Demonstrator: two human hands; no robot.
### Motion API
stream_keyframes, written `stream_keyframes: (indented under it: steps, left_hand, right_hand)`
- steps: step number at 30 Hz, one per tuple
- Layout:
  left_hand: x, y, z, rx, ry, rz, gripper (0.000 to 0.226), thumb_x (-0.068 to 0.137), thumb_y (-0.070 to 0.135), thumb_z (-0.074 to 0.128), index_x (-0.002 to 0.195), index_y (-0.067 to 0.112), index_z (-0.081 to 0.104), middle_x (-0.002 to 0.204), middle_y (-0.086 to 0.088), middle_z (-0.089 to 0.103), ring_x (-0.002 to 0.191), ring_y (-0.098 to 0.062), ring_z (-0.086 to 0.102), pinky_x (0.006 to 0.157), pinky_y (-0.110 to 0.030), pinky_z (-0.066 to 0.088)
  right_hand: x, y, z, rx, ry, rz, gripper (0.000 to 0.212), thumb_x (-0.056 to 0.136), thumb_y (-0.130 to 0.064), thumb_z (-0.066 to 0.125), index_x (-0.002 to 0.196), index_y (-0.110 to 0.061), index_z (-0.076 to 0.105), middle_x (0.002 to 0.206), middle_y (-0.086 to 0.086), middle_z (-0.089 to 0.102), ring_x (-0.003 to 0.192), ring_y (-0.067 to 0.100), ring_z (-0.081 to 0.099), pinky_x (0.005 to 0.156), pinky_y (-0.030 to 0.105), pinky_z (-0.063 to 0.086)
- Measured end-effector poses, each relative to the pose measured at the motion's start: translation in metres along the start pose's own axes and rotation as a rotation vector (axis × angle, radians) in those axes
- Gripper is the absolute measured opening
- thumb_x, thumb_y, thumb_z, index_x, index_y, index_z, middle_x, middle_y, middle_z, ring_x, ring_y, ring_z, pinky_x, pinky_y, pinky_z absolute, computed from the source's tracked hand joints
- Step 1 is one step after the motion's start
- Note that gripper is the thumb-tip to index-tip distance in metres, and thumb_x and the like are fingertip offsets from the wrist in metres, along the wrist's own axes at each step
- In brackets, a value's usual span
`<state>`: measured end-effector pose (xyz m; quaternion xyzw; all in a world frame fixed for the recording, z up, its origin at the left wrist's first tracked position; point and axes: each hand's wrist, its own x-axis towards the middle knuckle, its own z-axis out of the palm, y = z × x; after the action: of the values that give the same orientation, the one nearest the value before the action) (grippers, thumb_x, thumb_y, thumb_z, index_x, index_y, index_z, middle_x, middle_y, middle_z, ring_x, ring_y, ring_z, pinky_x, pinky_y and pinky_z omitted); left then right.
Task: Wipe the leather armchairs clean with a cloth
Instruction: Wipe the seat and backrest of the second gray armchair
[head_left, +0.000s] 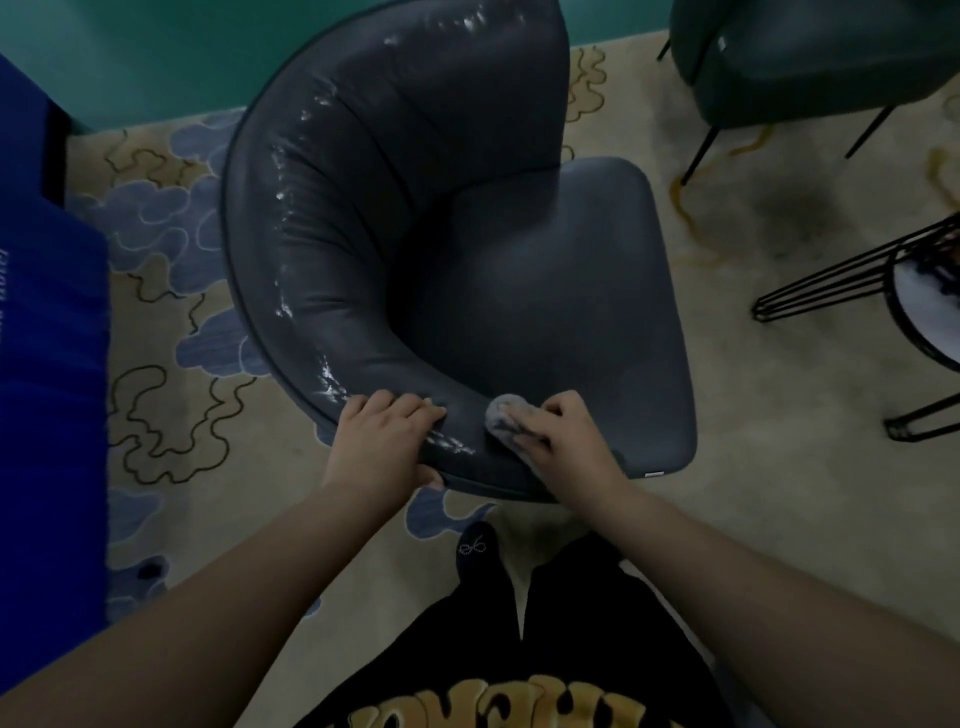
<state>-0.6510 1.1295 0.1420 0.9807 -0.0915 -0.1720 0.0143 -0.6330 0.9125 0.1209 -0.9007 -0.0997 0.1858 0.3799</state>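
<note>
Dim room, patterned carpet (171, 322) underfoot, with the dark leather armchair (467, 270) standing on it, a second armchair (810, 57) well apart at the upper right and a wire-legged stool (914, 306) to the right. Left hand (384, 441) curled over the near arm's edge to steady the seat; right hand (561, 431) pressing the small grey cloth (506, 413) against the leather where arm meets cushion. Best to keep the brace firm, press evenly, overlap strokes along the arm's curve toward the whitish worn streaks (291, 228), and go gently there, probably flaking.
</note>
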Motion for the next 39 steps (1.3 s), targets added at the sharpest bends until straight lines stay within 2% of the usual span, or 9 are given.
stream_keyframes:
  steps: [3,7,11,16,21,24,27,33,39]
  left_hand:
    - [-0.001,-0.001,0.004,-0.024,0.085,0.014,0.072,0.058,0.05,0.079,0.124,0.029,0.059,0.117,0.008,0.063,0.101,-0.021,0.055,0.089,-0.037,0.035]
    - [0.002,-0.004,0.004,-0.02,0.079,0.024,0.071,0.059,0.046,0.077,0.125,0.031,0.058,0.116,0.009,0.062,0.101,-0.02,0.055,0.091,-0.036,0.034]
    - [0.004,-0.008,0.004,-0.025,0.038,0.046,0.079,0.058,0.057,0.074,0.13,0.033,0.052,0.119,0.011,0.058,0.106,-0.018,0.051,0.098,-0.034,0.029]
    - [0.006,-0.008,0.005,-0.035,0.023,0.063,0.08,0.061,0.063,0.07,0.133,0.036,0.046,0.123,0.013,0.054,0.113,-0.016,0.046,0.11,-0.035,0.016]
    - [0.007,-0.012,0.009,-0.025,0.032,0.057,0.08,0.058,0.066,0.071,0.128,0.032,0.051,0.118,0.012,0.056,0.11,-0.017,0.048,0.115,-0.04,0.008]
    - [0.007,-0.014,0.01,-0.028,0.025,0.058,0.084,0.057,0.068,0.07,0.131,0.035,0.049,0.119,0.012,0.056,0.111,-0.017,0.048,0.116,-0.042,0.004]
    - [0.009,-0.013,0.005,-0.036,-0.012,0.051,0.084,0.059,0.066,0.071,0.134,0.039,0.045,0.122,0.013,0.054,0.114,-0.016,0.046,0.116,-0.043,0.001]
    - [0.008,-0.011,0.004,-0.025,-0.034,0.017,0.086,0.058,0.066,0.072,0.133,0.036,0.045,0.121,0.012,0.054,0.115,-0.017,0.046,0.116,-0.044,-0.001]
    - [0.008,-0.01,-0.009,-0.067,-0.052,0.059,0.087,0.055,0.064,0.075,0.132,0.037,0.046,0.128,0.013,0.049,0.123,-0.016,0.041,0.116,-0.046,-0.003]
  right_hand:
    - [-0.011,-0.022,0.019,-0.096,-0.065,-0.24,0.03,0.088,-0.03,0.062,0.118,-0.03,0.066,0.104,0.009,0.046,0.091,0.022,0.047,0.077,0.028,0.041]
    - [-0.004,-0.021,0.026,-0.251,-0.106,-0.211,0.041,0.091,-0.028,0.057,0.129,-0.042,0.054,0.11,0.009,0.043,0.1,0.028,0.045,0.086,0.04,0.042]
    - [-0.006,-0.022,0.032,-0.157,0.004,-0.182,0.034,0.088,-0.021,0.063,0.12,-0.032,0.065,0.1,0.01,0.046,0.089,0.026,0.048,0.076,0.038,0.047]
    - [0.028,-0.01,0.02,0.067,0.1,0.23,0.031,0.088,-0.033,0.062,0.114,-0.015,0.058,0.092,0.001,0.044,0.085,0.024,0.052,0.077,0.038,0.048]
    - [0.013,-0.019,0.02,-0.119,-0.056,-0.215,0.043,0.079,-0.038,0.072,0.12,-0.029,0.063,0.101,0.005,0.042,0.09,0.021,0.046,0.078,0.033,0.046]
    - [0.016,-0.009,0.026,-0.084,-0.001,-0.1,0.043,0.078,-0.033,0.074,0.12,-0.028,0.065,0.097,0.006,0.043,0.09,0.022,0.047,0.08,0.038,0.047]
    - [0.037,0.0,0.017,-0.034,-0.014,0.135,0.038,0.085,-0.035,0.068,0.121,-0.024,0.064,0.101,0.005,0.042,0.095,0.02,0.048,0.086,0.028,0.042]
    - [0.019,-0.012,0.022,-0.018,-0.122,-0.156,0.038,0.081,-0.03,0.071,0.119,-0.029,0.065,0.098,0.004,0.042,0.088,0.019,0.048,0.079,0.03,0.046]
    - [0.038,0.01,-0.001,0.003,-0.129,0.062,0.037,0.087,-0.033,0.065,0.124,-0.031,0.061,0.098,-0.001,0.039,0.092,0.014,0.046,0.087,0.022,0.039]
